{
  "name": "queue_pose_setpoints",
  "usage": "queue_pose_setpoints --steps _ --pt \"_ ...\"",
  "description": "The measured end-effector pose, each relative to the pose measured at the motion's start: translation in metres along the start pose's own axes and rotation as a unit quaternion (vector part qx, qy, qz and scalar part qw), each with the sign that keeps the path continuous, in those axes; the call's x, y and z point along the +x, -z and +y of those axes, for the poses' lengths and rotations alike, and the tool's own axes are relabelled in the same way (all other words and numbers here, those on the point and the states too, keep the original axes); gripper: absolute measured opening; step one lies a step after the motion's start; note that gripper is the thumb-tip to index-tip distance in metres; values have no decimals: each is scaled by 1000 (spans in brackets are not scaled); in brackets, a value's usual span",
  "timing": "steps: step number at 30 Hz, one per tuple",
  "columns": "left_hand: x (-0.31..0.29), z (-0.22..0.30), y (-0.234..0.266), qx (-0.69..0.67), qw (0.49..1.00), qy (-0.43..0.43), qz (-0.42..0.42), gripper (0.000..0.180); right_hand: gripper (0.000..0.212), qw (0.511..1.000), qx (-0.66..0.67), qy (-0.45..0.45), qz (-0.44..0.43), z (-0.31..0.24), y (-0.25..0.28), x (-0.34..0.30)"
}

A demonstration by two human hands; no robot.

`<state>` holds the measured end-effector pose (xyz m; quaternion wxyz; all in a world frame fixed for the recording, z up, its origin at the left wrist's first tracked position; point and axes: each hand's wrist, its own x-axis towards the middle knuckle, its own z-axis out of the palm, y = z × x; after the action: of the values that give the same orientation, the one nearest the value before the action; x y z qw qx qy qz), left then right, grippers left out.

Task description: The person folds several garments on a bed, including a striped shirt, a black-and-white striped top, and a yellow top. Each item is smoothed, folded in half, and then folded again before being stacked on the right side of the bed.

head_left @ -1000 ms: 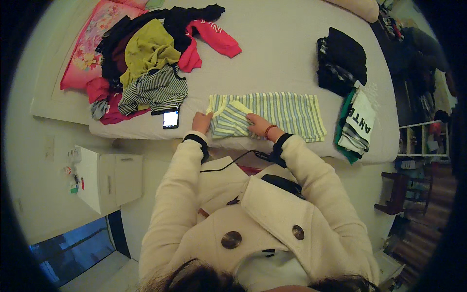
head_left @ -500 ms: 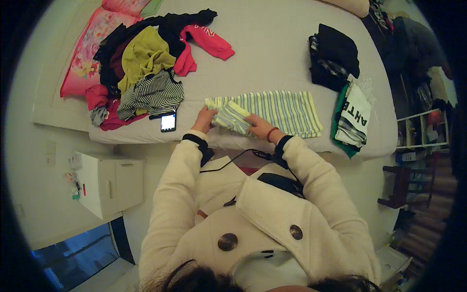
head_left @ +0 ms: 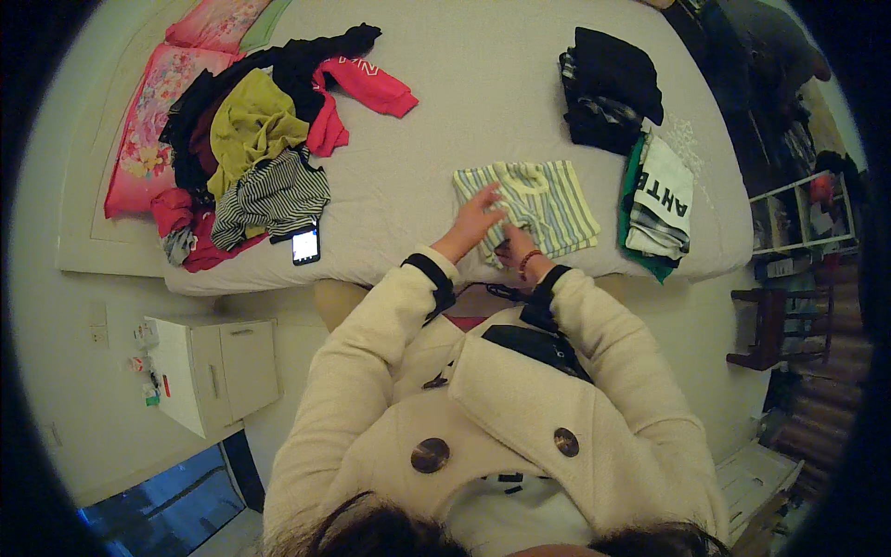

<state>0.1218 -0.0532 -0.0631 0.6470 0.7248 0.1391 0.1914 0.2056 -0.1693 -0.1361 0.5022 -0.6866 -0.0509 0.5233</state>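
A yellow, white and grey-blue striped shirt (head_left: 564, 206) lies folded into a compact, roughly square bundle near the front edge of the bed. My left hand (head_left: 475, 223) is over its left part, fingers stretched out toward the collar. Close beside it, my right hand (head_left: 520, 249) rests at the shirt's near edge, a red bead bracelet (head_left: 529, 263) on its wrist. The right fingers look slightly bent and apart, though partly shaded. Neither hand visibly grips the cloth.
Left on the bed (head_left: 418, 148) lies a loose clothes heap (head_left: 251, 139), with a lit phone (head_left: 305, 245) beside it. Folded dark clothes (head_left: 613, 88) and a folded white-and-green garment (head_left: 661, 200) are at right. A white cabinet (head_left: 218, 367) stands lower left.
The shirt's left part has been folded over to the right, making the bundle shorter. My left hand has moved right, off its hold on the end, and the right hand has loosened.
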Motion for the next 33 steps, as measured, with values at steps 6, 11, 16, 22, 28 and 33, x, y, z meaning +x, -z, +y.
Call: queue_pose_setpoints --steps 6,11,16,22,28,33 --pt "-27 -32 36 -111 892 437 -31 38 47 956 -98 -214 -175 -30 26 -35" --pt "-29 -38 11 -197 899 391 15 35 39 803 -547 153 -183 -77 39 -19" --pt "-18 -32 11 -285 897 326 85 38 45 888 -382 115 227 -67 69 1" --pt "-12 -19 85 -71 978 178 78 53 41 991 -19 44 124 -38 86 10" --pt "-50 -6 140 492 819 292 40 63 44 876 -428 92 204 -36 81 8" --pt "-59 -10 79 520 844 -113 -65 58 43 921 -375 -103 27 -43 69 8"
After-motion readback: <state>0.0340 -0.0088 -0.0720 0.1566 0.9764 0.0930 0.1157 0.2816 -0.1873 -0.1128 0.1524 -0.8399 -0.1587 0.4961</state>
